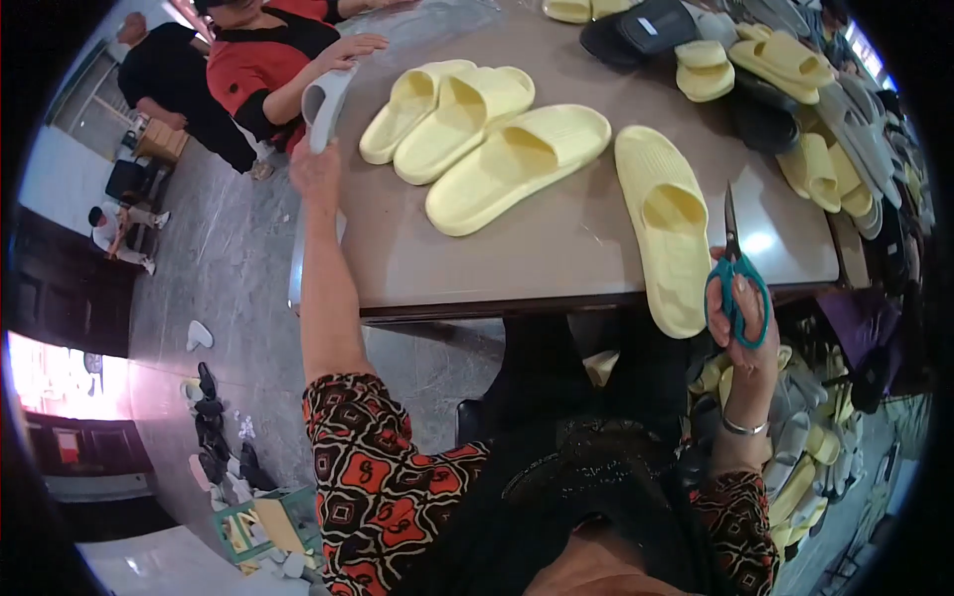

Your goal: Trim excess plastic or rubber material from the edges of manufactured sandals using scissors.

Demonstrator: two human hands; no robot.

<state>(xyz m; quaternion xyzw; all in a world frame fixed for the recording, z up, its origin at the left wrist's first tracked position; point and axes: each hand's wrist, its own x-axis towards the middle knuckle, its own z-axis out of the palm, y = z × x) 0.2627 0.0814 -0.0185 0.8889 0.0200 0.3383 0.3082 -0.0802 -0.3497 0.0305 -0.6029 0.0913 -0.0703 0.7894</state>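
Note:
My left hand (pixel 316 179) reaches to the table's left edge, its fingers closed on the near end of a grey slipper (pixel 326 107). A co-worker's hand (pixel 350 52) is close by the slipper's far end; I cannot tell if it touches. In my right hand (pixel 743 316) is a pair of scissors (pixel 737 268) with teal handles, blades pointing away from me. Just left of the scissors, a yellow slipper (pixel 676 248) extends over the table's near edge. Three more yellow slippers, a large one (pixel 517 169) and two smaller ones (pixel 462 121), lie side by side at centre left.
A pile of yellow, grey and black slippers (pixel 805 99) covers the table's (pixel 556 268) right side. More slippers (pixel 795 467) are heaped below, to my right. A co-worker in red (pixel 253 70) stands at the far left. Shoes (pixel 214 427) and a green crate (pixel 263 531) are on the floor.

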